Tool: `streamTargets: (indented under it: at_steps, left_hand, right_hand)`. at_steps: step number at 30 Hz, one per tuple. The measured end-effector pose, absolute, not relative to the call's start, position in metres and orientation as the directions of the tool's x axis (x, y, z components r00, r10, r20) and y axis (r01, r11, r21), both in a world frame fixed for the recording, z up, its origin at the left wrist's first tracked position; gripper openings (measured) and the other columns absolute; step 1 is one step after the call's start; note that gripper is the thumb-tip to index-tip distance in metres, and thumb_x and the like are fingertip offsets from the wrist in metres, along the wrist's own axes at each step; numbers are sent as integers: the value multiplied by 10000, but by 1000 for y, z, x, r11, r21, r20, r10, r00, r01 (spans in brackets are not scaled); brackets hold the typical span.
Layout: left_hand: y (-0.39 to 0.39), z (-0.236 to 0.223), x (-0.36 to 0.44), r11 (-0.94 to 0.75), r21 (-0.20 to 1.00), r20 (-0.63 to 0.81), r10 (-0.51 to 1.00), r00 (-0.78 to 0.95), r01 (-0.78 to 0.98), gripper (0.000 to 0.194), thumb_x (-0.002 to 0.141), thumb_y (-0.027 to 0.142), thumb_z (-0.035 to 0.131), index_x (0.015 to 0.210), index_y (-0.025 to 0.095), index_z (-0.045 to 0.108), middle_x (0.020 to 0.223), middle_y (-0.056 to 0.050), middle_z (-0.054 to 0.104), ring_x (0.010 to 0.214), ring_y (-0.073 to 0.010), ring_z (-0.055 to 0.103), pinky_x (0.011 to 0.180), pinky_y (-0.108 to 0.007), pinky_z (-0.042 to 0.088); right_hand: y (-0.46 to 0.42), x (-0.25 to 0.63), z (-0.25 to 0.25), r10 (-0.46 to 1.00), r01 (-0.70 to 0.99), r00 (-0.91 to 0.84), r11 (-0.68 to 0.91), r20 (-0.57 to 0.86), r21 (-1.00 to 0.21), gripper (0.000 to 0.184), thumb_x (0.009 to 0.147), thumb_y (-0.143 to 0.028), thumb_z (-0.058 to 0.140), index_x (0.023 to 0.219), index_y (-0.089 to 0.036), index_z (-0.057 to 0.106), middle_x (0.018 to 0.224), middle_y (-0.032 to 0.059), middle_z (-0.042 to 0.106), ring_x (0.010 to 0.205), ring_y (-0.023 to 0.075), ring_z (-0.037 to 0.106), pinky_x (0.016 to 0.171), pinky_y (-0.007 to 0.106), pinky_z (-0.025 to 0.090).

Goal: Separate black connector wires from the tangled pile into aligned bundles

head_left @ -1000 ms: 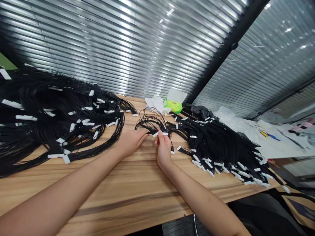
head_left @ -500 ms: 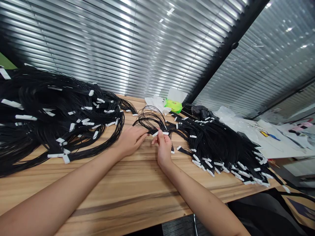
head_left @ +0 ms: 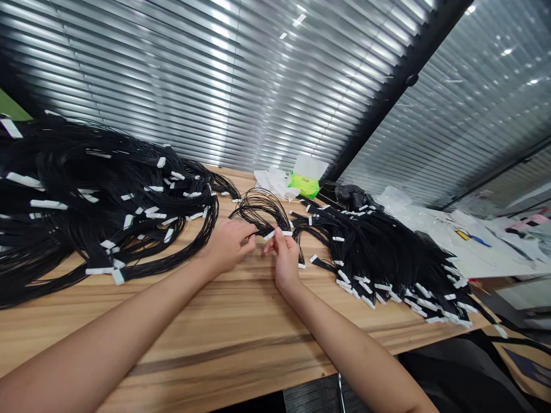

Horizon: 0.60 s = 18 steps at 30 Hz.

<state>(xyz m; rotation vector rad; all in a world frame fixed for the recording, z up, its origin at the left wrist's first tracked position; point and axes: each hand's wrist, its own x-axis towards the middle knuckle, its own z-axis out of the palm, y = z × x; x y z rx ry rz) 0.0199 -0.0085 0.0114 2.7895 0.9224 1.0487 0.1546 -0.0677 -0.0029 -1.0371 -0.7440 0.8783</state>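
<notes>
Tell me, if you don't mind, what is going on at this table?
A person is handling a small bunch of thin black wires at a wooden table. The right hand's fingers pinch a white connector, and the left hand grips the wires beside it. A left heap and a right heap of similar wires lie on either side.

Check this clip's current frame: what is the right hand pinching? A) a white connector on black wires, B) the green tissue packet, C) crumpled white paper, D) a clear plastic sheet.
A: the right hand has its thumb and forefinger closed on a white connector that sits on thin black wires.
</notes>
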Motion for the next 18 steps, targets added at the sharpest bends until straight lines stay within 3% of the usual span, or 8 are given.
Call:
streamTargets:
  at_steps: [5, 10, 14, 18]
  left_hand:
    - [-9, 11, 20, -820, 200, 615, 531, 583, 536, 174, 824, 175, 450, 667, 189, 525, 645, -5, 608, 660, -174, 541, 652, -319, 306]
    - [-9, 10, 17, -840, 215, 636, 507, 582, 498, 270, 908, 216, 383, 688, 181, 536, 670, -22, 618, 649, -171, 524, 656, -321, 314]
    - [-7, 9, 16, -833, 303, 613, 542, 574, 463, 395, 974, 279, 324, 662, 177, 543, 659, -16, 622, 644, -154, 522, 664, -307, 313]
    - [-6, 7, 18, -787, 428, 557, 617, 555, 444, 416, 959, 305, 370, 600, 176, 535, 597, 10, 592, 609, -134, 507, 661, -294, 314]
  right_hand:
    - [-68, 155, -4, 888, -208, 442, 243, 131, -947, 363, 799, -512, 609, 860, -159, 667, 512, -61, 514, 498, 114, 471, 572, 265, 370]
    - [-69, 155, -3, 880, -132, 439, 264, 183, -955, 339, 792, -499, 626, 794, -162, 656, 518, -54, 513, 515, 115, 461, 582, 268, 372]
    - [-70, 153, -2, 874, -112, 448, 264, 189, -958, 383, 797, -527, 601, 892, -161, 663, 523, -57, 498, 513, 123, 456, 581, 274, 378]
    - [-70, 152, -3, 879, -128, 443, 255, 175, -958, 395, 808, -538, 577, 904, -165, 666, 525, -58, 496, 515, 120, 455, 590, 271, 376]
